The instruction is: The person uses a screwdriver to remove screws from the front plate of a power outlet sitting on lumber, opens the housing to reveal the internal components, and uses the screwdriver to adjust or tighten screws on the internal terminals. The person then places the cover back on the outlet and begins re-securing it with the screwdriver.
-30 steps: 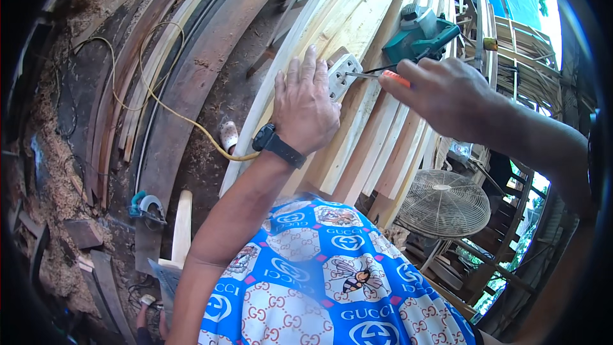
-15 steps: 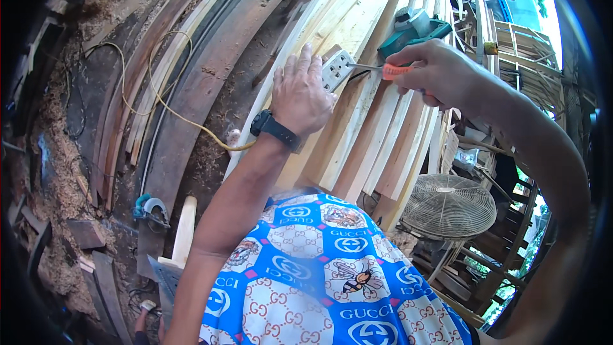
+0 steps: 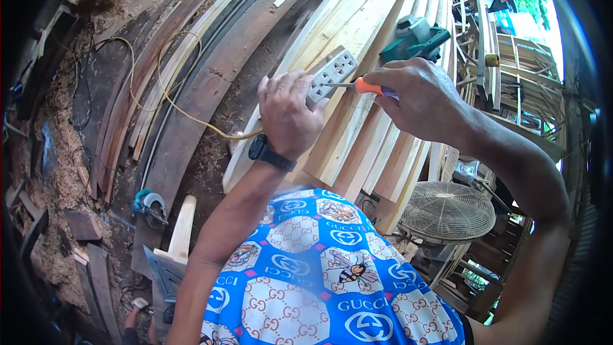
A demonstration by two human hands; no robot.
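Note:
My left hand (image 3: 290, 115), with a dark watch on its wrist, grips the near end of a white power strip (image 3: 338, 66) and hides that end. The strip lies aslant over pale wooden planks, its socket holes facing up. In my right hand (image 3: 418, 97) is a screwdriver (image 3: 368, 87) with an orange handle. Its thin shaft points left, and its tip is at the sockets beside my left fingers; how deep it sits I cannot tell.
A teal power tool (image 3: 414, 39) rests on the planks (image 3: 348, 16) beyond my right hand. A round caged fan (image 3: 447, 212) stands at right. A yellow cord (image 3: 211, 129) runs left over dark boards. A circular saw (image 3: 153, 207) lies lower left, near sawdust.
The screwdriver tip has shifted from the strip's far end to sockets nearer my left hand. My left fingers, flatter before, now curl round the near end. More of the strip shows.

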